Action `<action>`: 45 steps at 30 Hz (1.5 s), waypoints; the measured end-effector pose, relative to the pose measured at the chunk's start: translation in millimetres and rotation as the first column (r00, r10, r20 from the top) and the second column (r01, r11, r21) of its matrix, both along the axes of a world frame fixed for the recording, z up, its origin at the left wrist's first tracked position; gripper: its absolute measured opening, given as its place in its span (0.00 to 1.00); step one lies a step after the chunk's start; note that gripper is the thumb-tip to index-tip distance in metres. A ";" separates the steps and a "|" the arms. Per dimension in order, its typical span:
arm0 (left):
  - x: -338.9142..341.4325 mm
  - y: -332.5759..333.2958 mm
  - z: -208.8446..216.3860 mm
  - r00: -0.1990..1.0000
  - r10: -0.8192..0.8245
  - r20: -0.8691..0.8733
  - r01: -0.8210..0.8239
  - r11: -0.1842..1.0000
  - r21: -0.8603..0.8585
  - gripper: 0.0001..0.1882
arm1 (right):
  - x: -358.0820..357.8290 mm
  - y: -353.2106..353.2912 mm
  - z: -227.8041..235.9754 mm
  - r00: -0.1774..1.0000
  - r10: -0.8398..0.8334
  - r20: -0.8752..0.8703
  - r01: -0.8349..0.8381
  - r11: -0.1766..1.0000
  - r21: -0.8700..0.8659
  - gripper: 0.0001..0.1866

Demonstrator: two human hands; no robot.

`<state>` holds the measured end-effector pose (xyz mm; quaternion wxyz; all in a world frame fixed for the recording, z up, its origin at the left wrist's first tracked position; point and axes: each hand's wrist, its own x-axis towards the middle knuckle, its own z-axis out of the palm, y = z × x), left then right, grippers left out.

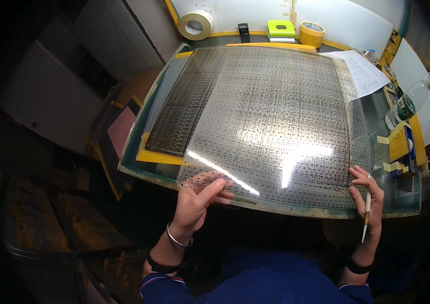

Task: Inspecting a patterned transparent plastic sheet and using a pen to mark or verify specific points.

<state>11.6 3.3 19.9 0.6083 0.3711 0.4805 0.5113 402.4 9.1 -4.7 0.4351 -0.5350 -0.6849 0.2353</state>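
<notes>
A large transparent film [276,121] printed with rows of small dark marks arches over the glass-topped table, with bright light glaring off it. My left hand [193,202] pinches its near left corner, thumb on top and fingers showing through from beneath. At the near right edge, my right hand [369,195] grips the film between thumb and fingers. That hand also keeps a slim white pointed tool [366,218] tucked between its fingers, tip down; whether it is a pen or a brush I cannot tell. A darker patterned sheet [184,111] lies partly under the film.
Along the back stand a tape roll [196,25], a black holder [244,32], a green hole punch [281,29] and yellow tape [311,34]. To the right are papers [364,76], a plastic bottle [408,105] and a yellow-and-blue box [401,144]. The table's frame [129,159] edges the left.
</notes>
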 end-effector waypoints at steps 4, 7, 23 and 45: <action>6.3 3.2 -4.7 0.998 0.052 0.035 -0.050 0.998 -0.039 0.12 | 1.1 0.4 -1.3 1.000 0.009 0.003 -0.009 1.000 0.009 0.08; 10.8 3.6 -2.6 0.996 0.092 -0.002 -0.092 0.994 -0.050 0.11 | 1.5 0.4 -0.5 1.000 0.015 0.013 -0.015 1.000 0.010 0.08; 13.3 -2.2 -2.0 0.995 0.090 0.030 -0.092 0.995 0.039 0.18 | 1.6 0.1 -0.4 1.000 0.021 0.012 -0.021 1.000 0.007 0.09; -38.6 27.5 21.1 0.931 -0.234 -0.281 0.203 0.970 -0.135 0.18 | 2.2 -1.5 -0.8 0.999 0.018 0.036 -0.020 0.998 0.057 0.09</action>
